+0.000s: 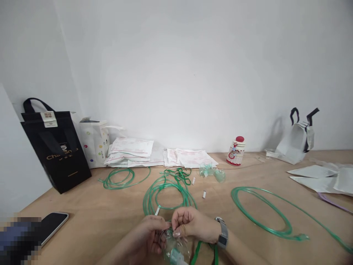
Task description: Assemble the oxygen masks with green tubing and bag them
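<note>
L hand [153,231] & R hand [194,225] pinch top edge of clear mask [168,246] btm ctr, over table [110,213], nr coiled green tubing [148,195]. Fingertips close tog. on both; green strap [196,253] hangs below R wrist.

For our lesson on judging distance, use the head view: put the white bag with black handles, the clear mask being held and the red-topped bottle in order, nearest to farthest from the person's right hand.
1. Clear mask: touching the right hand, at the bottom.
2. Red-topped bottle: ahead and to the right, near the wall.
3. White bag: farther right, near the wall.
</note>
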The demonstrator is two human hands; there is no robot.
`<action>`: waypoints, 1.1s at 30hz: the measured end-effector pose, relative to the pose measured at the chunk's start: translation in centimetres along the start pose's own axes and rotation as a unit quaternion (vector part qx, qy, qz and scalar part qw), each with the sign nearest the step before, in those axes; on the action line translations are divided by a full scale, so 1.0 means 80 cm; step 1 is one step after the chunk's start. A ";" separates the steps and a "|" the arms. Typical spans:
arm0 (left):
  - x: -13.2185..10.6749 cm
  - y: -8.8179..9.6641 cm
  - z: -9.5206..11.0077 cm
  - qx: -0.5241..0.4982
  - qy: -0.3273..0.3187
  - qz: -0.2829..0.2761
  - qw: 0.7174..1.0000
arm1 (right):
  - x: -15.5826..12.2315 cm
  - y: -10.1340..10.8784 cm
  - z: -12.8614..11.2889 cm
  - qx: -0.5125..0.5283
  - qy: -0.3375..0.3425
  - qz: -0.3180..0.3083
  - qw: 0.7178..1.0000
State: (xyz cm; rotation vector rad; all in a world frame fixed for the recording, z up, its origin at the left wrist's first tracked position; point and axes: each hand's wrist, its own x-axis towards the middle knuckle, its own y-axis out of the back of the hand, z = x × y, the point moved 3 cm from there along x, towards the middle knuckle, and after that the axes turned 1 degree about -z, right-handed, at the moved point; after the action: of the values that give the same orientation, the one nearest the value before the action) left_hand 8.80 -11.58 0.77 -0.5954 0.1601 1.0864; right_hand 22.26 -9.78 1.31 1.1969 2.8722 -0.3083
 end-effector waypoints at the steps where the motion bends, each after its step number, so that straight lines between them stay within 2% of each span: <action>1: 0.001 0.001 0.000 -0.002 -0.001 0.005 1.000 | 0.000 -0.001 -0.001 -0.009 0.013 0.017 1.000; 5: 0.003 0.005 0.000 -0.016 -0.022 0.004 1.000 | 0.003 -0.003 -0.005 -0.043 0.076 0.091 0.992; 9: 0.002 0.006 0.001 -0.009 -0.035 0.024 0.999 | 0.001 -0.004 -0.009 -0.127 0.157 0.170 0.965; 12: 0.004 0.004 0.001 0.007 -0.054 0.041 0.998 | -0.002 -0.006 -0.013 -0.159 0.170 0.204 0.951; 17: 0.017 0.008 -0.002 0.058 -0.065 0.055 0.995 | -0.009 -0.013 -0.025 -0.109 0.175 0.225 0.952; 21: 0.022 0.013 -0.001 0.065 -0.067 0.062 0.994 | -0.020 -0.007 -0.047 -0.011 0.225 0.246 0.943; 26: 0.009 0.002 0.011 -0.045 -0.085 -0.005 0.995 | -0.024 0.003 -0.059 0.033 0.217 0.251 0.943; 28: 0.003 0.001 0.016 -0.116 -0.096 -0.017 0.989 | -0.019 0.001 -0.051 0.048 0.201 0.226 0.952; 31: -0.001 0.008 0.023 -0.192 -0.101 -0.003 0.976 | -0.007 -0.003 -0.030 0.097 0.160 0.168 0.968; 33: -0.002 0.015 0.027 -0.229 -0.101 -0.001 0.968 | -0.002 -0.002 -0.018 0.109 0.130 0.156 0.973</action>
State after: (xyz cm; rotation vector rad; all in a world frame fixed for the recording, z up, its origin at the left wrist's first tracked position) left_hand 7.30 -10.15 2.20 -0.8906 -0.2766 1.1822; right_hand 22.33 -9.73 2.77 1.8283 2.8454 -0.5014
